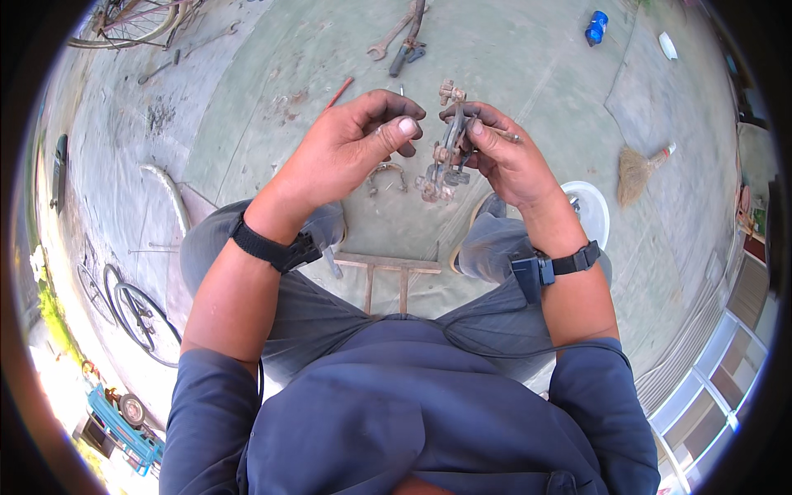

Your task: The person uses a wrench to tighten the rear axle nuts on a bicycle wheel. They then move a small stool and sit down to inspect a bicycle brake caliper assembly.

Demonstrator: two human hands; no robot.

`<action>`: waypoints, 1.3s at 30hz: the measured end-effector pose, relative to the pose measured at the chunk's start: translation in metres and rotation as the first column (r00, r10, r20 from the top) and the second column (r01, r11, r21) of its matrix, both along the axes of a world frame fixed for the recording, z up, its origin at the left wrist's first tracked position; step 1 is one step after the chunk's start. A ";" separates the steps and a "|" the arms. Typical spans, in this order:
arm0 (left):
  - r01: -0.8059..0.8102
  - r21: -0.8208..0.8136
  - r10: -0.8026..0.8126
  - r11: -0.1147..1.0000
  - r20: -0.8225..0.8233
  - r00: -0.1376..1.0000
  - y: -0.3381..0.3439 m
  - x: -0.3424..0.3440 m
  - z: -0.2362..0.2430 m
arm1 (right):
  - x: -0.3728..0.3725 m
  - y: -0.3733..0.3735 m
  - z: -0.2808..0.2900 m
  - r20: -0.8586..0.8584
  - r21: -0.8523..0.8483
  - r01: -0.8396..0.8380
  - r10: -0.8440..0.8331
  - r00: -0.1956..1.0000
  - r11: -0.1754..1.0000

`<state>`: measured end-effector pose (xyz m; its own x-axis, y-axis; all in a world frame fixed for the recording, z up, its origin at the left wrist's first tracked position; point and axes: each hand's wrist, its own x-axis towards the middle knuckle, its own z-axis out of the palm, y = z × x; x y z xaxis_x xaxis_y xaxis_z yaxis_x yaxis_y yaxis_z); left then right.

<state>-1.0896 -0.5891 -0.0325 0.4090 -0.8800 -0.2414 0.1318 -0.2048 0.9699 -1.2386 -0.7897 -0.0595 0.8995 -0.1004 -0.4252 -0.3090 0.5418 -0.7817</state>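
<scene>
My right hand (513, 165) is closed on a rusty metal bicycle brake caliper (448, 153), held upright between thumb and fingers. Bolts and nuts stick out at its upper and lower ends. A thin metal piece (507, 135) shows beside the right thumb. To the left of the caliper, a small gap away, is my left hand (359, 140). Its blackened fingers are curled in with the thumb pressed against them; whatever they may pinch is hidden. Below it on the floor lies a curved metal part (386, 175) with small pieces around it.
A wooden-topped stand (388, 264) is between my knees. A white basin (604, 216) sits by my right leg, a straw brush (635, 177) beyond it. Wrenches (392, 37) and a red-handled tool (339, 92) lie ahead. Tyres (136, 313) and a curved mudguard (169, 194) are at left.
</scene>
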 end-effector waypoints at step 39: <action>-0.140 0.072 0.158 0.987 -0.425 0.891 0.000 -0.006 -0.006 | 0.003 0.013 0.011 -0.055 -0.286 -0.119 0.108 0.993 0.951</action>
